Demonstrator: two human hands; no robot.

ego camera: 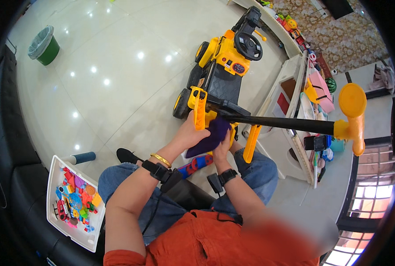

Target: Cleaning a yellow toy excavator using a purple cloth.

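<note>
A yellow and black ride-on toy vehicle [224, 63] stands on the floor before me, its rear end towards me. My left hand [194, 131] holds one side of a dark purple cloth [212, 138], right beside a yellow plastic arm [200, 111] of the toy. My right hand [222, 146] grips the cloth's other side; the fingertips are partly hidden by it. A black push pole [284, 123] with a yellow handle [352, 116] reaches from the toy's rear to the right, above my right hand. Another yellow arm [251, 144] hangs to the right of that hand.
A white bin of colourful toy blocks [97, 229] rests on the black sofa [27, 186] at left. A lined green bucket [49, 50] stands on the tiles. At right is a white cabinet [299, 146] with toys on top. A red and blue object [195, 165] lies beneath my hands.
</note>
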